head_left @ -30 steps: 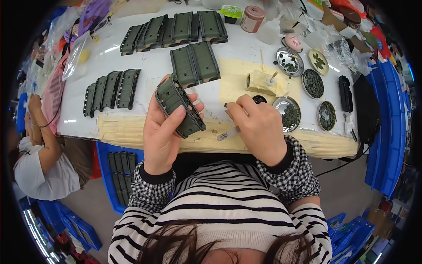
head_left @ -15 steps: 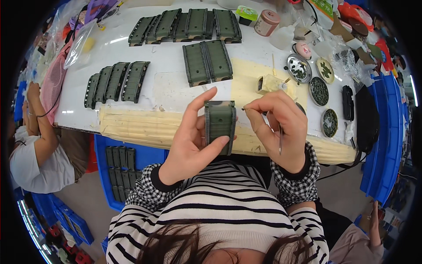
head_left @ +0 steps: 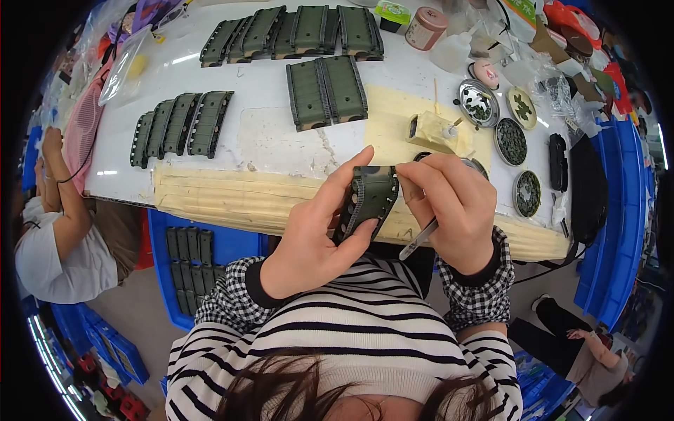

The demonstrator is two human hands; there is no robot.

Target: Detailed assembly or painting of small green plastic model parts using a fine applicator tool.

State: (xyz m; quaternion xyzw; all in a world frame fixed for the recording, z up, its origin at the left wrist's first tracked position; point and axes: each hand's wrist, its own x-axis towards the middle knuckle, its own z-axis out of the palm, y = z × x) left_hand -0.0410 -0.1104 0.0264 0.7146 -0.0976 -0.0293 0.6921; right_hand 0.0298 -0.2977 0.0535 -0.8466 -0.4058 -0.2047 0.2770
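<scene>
My left hand (head_left: 302,238) is closed round a dark green curved piece (head_left: 373,193) with ribbed edges and a camouflage end, held tilted above the table's front edge. My right hand (head_left: 460,210) has its thumb and forefinger pinched at the piece's upper right edge. Whatever is between those fingertips is too small to make out. A slim metal tool (head_left: 419,240), like tweezers, is tucked in the same hand and points down toward me. Two larger green pieces (head_left: 328,92) lie just beyond on the table.
More green pieces stand in rows at the far side (head_left: 305,31) and left (head_left: 184,125). Right of my hands are a wrapped yellowish block (head_left: 441,133) and round dishes of small dark parts (head_left: 510,140). A blue bin (head_left: 214,245) sits below left. Another person (head_left: 67,245) is at left.
The green piece has turned so that its right edge shows. My right fingertips have come in from apart to that edge, and the metal tool has swung lower left.
</scene>
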